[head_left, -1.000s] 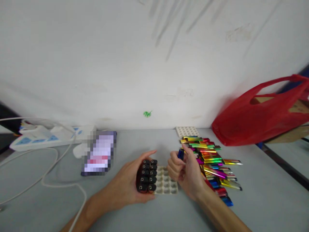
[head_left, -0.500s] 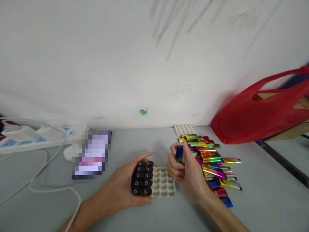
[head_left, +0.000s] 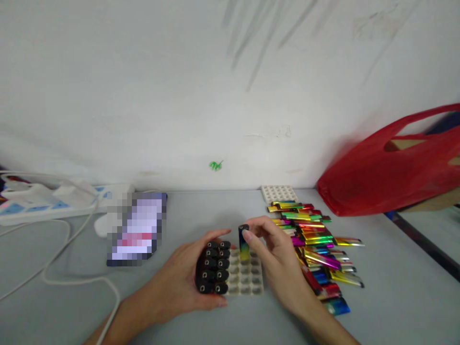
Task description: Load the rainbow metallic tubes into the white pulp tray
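Observation:
A white plastic tray (head_left: 245,283) with rows of pockets sits on the table in front of me. Two columns of black-topped lighters (head_left: 217,268) stand upright in its left end. My left hand (head_left: 187,275) wraps around that end, thumb on the near side and fingers on the far side. Between the thumb and fingers of my right hand (head_left: 275,254) is a blue-to-yellow shiny lighter (head_left: 244,243), held upright with its black top up. Its lower end is over the tray's back pockets; whether it has entered one I cannot tell.
A pile of shiny coloured lighters (head_left: 318,239) lies right of my right hand. Behind it is another white tray (head_left: 279,193) against the wall. A red bag (head_left: 388,167) stands at the right; a blurred phone (head_left: 140,230), power strip (head_left: 46,206) and white cable (head_left: 72,282) are left.
My right hand has moved left from beside the pile to above the tray. The lighter in it now stands upright over the back pockets. My left hand stays around the tray's left end.

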A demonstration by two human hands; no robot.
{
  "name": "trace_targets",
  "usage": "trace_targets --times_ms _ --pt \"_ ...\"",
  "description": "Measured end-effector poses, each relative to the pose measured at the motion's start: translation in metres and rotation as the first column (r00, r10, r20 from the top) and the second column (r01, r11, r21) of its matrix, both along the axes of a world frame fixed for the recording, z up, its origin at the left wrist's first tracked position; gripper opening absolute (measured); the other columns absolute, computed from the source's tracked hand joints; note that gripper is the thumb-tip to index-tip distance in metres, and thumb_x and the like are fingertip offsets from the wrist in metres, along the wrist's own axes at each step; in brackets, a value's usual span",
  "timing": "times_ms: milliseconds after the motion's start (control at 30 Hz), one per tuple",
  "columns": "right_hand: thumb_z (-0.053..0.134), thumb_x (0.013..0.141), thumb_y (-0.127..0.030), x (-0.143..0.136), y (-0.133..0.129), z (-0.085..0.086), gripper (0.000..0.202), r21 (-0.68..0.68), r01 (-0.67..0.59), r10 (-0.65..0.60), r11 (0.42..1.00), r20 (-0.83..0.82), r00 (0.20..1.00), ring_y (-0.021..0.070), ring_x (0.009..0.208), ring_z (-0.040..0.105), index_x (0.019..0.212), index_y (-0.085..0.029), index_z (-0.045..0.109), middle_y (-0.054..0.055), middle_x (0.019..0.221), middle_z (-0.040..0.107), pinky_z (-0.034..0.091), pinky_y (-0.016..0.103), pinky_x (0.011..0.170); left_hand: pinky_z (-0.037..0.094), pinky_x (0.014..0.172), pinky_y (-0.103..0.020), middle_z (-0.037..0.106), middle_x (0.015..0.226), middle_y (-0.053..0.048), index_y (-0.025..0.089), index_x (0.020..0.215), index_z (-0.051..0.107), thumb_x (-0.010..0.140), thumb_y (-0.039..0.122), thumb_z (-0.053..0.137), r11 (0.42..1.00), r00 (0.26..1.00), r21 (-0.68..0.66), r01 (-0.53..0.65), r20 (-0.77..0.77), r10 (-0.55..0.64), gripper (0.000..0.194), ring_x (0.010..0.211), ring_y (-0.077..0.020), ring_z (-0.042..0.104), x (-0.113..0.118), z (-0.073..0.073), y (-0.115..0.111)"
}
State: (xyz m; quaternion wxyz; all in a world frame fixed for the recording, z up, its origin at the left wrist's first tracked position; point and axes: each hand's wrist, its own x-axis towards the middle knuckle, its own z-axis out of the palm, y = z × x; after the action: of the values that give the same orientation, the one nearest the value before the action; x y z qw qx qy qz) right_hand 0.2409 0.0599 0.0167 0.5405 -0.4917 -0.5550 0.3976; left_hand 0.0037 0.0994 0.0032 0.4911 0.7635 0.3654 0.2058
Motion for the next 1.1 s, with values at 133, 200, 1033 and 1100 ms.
trace_targets --times_ms 133,200,1033,1100 --pt "0.072 0.109 -0.031 -0.001 -0.003 0.003 0.004 0.047 0.001 -0.009 0.999 0.165 0.986 0.0167 0.097 0.066 0.111 -0.027 0.073 -0.004 0.100 0.071 0.048 0.029 0.090 0.059 0.110 -0.041 0.075 0.142 -0.003 0.036 0.164 0.050 0.068 0.036 0.104 1.000 0.999 -0.022 0.002 0.034 -0.001 0.110 0.127 -0.0335 0.074 0.000 -0.001 0.001" --pt "0.071 0.110 -0.029 -0.001 -0.005 0.004 0.004 0.071 -0.021 0.003 0.997 0.242 0.970 0.0175 0.100 0.069 0.111 -0.026 0.073 -0.003 0.103 0.074 0.049 0.030 0.092 0.059 0.110 -0.040 0.075 0.143 -0.003 0.036 0.163 0.050 0.068 0.035 0.104 1.000 0.999 -0.023 -0.004 0.037 0.004 0.110 0.127 -0.0331 0.074 0.000 0.000 0.000" --pt "0.058 0.106 -0.020 0.004 -0.002 -0.007 0.016 0.328 0.245 -0.400 0.913 0.842 0.362 0.0398 0.112 0.062 0.118 -0.019 0.069 0.017 0.115 0.073 0.043 0.055 0.098 0.062 0.104 -0.041 0.075 0.135 -0.005 0.037 0.166 0.044 0.073 0.027 0.098 0.993 0.996 -0.116 0.004 0.085 0.006 0.107 0.118 -0.0316 0.076 0.003 0.005 -0.005" --pt "0.062 0.104 -0.023 0.003 -0.002 -0.007 0.017 0.325 0.283 -0.400 0.903 0.874 0.274 0.0437 0.115 0.062 0.118 -0.018 0.069 0.022 0.120 0.072 0.044 0.059 0.100 0.063 0.102 -0.041 0.074 0.134 -0.005 0.037 0.166 0.044 0.072 0.028 0.098 0.991 0.996 -0.135 -0.002 0.087 0.014 0.108 0.116 -0.0314 0.077 0.003 0.004 -0.006"
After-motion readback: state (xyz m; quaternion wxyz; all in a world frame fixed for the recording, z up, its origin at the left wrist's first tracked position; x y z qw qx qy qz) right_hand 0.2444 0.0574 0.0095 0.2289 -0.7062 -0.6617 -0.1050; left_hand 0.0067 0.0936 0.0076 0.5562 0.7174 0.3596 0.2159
